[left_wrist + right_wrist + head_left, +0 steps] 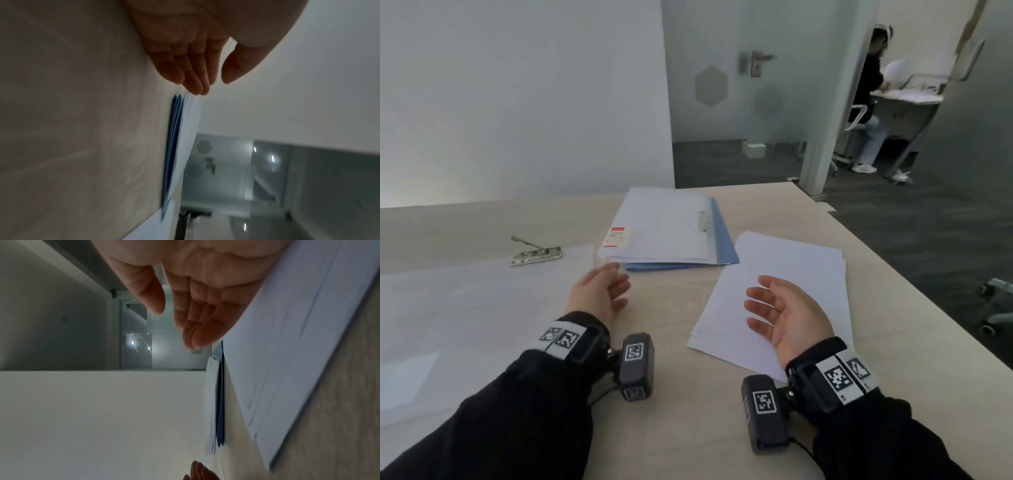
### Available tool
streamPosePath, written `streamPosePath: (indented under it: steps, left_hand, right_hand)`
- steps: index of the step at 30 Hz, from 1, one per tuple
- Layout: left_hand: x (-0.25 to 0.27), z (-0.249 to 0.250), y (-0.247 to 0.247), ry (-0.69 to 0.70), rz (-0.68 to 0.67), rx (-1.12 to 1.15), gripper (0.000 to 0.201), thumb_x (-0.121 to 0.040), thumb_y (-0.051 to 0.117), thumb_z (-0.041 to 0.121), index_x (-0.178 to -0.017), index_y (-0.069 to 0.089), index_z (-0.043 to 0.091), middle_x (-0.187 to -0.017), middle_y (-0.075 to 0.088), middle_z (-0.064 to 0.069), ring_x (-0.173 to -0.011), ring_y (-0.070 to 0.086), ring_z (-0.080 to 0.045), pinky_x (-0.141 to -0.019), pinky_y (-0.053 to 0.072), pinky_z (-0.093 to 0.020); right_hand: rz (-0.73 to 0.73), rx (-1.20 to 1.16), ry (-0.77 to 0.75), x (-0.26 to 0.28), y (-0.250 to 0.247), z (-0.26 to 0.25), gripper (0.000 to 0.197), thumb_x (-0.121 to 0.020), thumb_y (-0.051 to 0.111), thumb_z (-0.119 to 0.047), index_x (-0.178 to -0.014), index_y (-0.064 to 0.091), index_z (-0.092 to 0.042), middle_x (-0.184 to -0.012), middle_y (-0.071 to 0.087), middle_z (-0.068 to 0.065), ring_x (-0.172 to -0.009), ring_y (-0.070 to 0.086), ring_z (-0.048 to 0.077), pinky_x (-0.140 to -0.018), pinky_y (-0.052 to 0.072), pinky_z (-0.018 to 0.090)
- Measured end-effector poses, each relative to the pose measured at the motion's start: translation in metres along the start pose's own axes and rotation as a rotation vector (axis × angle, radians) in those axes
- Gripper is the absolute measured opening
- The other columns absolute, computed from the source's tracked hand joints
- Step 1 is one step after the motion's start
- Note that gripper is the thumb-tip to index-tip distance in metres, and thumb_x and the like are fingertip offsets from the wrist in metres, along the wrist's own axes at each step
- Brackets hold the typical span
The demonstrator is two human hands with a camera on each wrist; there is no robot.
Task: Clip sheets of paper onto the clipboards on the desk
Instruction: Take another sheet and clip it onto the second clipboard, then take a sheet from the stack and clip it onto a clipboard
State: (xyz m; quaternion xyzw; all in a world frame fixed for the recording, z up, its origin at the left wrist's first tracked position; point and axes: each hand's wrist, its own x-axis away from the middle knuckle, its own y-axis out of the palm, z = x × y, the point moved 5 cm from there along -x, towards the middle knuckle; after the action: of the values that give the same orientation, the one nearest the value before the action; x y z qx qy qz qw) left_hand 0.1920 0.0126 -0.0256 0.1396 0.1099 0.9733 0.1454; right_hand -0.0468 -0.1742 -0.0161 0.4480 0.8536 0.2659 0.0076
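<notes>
A frosted clear clipboard (pixel 465 308) lies flat at the left of the desk, its metal clip (pixel 536 251) standing with the lever raised. A stack of clipboards with white sheets on top and blue boards beneath (pixel 667 233) sits at the middle back. Loose white paper (pixel 791 274) is piled at the right. My left hand (pixel 616 284) hovers open at the clear clipboard's right edge, fingertips close to the stack's near corner (pixel 174 138). Over the loose paper (pixel 298 337) my right hand (pixel 760 301) is open, palm facing left, holding nothing.
The desk's right edge (pixel 893 274) runs diagonally, with dark carpet and chair castors (pixel 993 308) beyond it. A wall stands behind the desk on the left. A glass door (pixel 722 85) and a seated person (pixel 869 96) at another desk are far back.
</notes>
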Motion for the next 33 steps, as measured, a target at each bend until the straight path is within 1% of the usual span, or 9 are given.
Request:
streamPosePath:
  steps: [3, 7, 10, 12, 15, 17, 22, 26, 33]
  left_hand:
    - [0.047, -0.005, 0.023, 0.065, -0.21, -0.172, 0.019, -0.089, 0.055, 0.004, -0.095, 0.07, 0.013, -0.095, 0.073, -0.01, -0.089, 0.069, -0.022, -0.077, 0.05, -0.025]
    - [0.079, -0.021, 0.05, 0.072, -0.431, -0.387, 0.026, -0.087, 0.057, 0.002, -0.098, 0.071, 0.022, -0.11, 0.072, -0.003, -0.107, 0.064, -0.018, -0.106, 0.042, -0.035]
    - [0.079, -0.032, 0.065, 0.128, -0.429, -0.725, 0.037, -0.087, 0.058, 0.021, -0.122, 0.061, 0.033, -0.14, 0.055, 0.002, -0.126, 0.051, -0.017, -0.115, 0.032, -0.038]
    - [0.079, -0.038, 0.074, 0.183, -0.395, -1.074, 0.059, -0.086, 0.054, 0.034, -0.143, 0.04, 0.03, -0.158, 0.028, 0.003, -0.143, 0.03, -0.019, -0.12, 0.018, -0.042]
    - [0.082, -0.042, 0.087, 0.241, -0.392, -1.407, 0.073, -0.081, 0.046, 0.045, -0.149, 0.021, 0.031, -0.163, 0.007, 0.004, -0.15, 0.003, -0.022, -0.119, 0.005, -0.05]
    - [0.084, -0.048, 0.091, 0.232, -0.447, -1.504, 0.072, -0.079, 0.043, 0.048, -0.147, 0.02, 0.037, -0.163, 0.002, 0.005, -0.15, -0.007, -0.025, -0.118, 0.0, -0.052]
    - [0.088, -0.051, 0.091, 0.212, -0.489, -1.617, 0.072, -0.082, 0.039, 0.048, -0.147, 0.01, 0.045, -0.163, -0.007, 0.006, -0.149, -0.015, -0.028, -0.117, -0.006, -0.053]
    - [0.09, -0.051, 0.09, 0.2, -0.503, -1.638, 0.072, -0.083, 0.038, 0.047, -0.148, 0.006, 0.048, -0.163, -0.01, 0.007, -0.148, -0.017, -0.026, -0.117, -0.007, -0.053]
    - [0.09, -0.05, 0.09, 0.202, -0.491, -1.641, 0.074, -0.081, 0.038, 0.046, -0.149, 0.007, 0.042, -0.163, -0.008, 0.007, -0.149, -0.015, -0.026, -0.117, -0.006, -0.054]
  right_hand:
    - [0.108, -0.034, -0.065, 0.003, -0.017, -0.01, 0.013, -0.092, 0.057, -0.014, -0.096, 0.068, -0.009, -0.087, 0.072, 0.012, -0.078, 0.07, 0.026, -0.063, 0.055, 0.034]
    - [0.281, 0.013, -0.195, 0.015, -0.049, -0.033, 0.017, -0.091, 0.05, -0.005, -0.093, 0.066, -0.008, -0.094, 0.073, 0.013, -0.089, 0.07, 0.028, -0.072, 0.057, 0.038]
    - [0.433, 0.248, -0.277, 0.032, -0.076, -0.05, 0.023, -0.085, 0.049, -0.011, -0.086, 0.071, -0.019, -0.098, 0.074, 0.003, -0.096, 0.069, 0.02, -0.082, 0.055, 0.039]
    - [0.481, 0.353, -0.246, 0.042, -0.091, -0.056, 0.025, -0.086, 0.049, -0.013, -0.09, 0.072, -0.022, -0.098, 0.071, -0.002, -0.094, 0.067, 0.019, -0.083, 0.053, 0.041]
    - [0.399, 0.289, -0.147, 0.043, -0.105, -0.053, 0.024, -0.092, 0.047, -0.007, -0.103, 0.067, -0.015, -0.113, 0.067, 0.013, -0.096, 0.065, 0.023, -0.085, 0.054, 0.042]
    - [0.334, 0.199, -0.077, 0.04, -0.105, -0.053, 0.025, -0.094, 0.048, -0.006, -0.115, 0.06, -0.006, -0.108, 0.066, 0.011, -0.091, 0.063, 0.016, -0.084, 0.049, 0.034]
    - [0.305, 0.078, 0.067, 0.035, -0.102, -0.052, 0.043, -0.095, 0.052, -0.017, -0.136, 0.047, -0.005, -0.14, 0.049, 0.022, -0.109, 0.057, 0.03, -0.091, 0.049, 0.041]
    - [0.313, 0.065, 0.095, 0.036, -0.109, -0.048, 0.038, -0.095, 0.051, -0.016, -0.131, 0.049, -0.003, -0.132, 0.056, 0.021, -0.109, 0.062, 0.033, -0.084, 0.054, 0.045]
    - [0.282, 0.125, 0.16, 0.043, -0.11, -0.05, 0.029, -0.095, 0.047, -0.016, -0.121, 0.05, -0.005, -0.113, 0.067, 0.022, -0.099, 0.067, 0.033, -0.07, 0.054, 0.039]
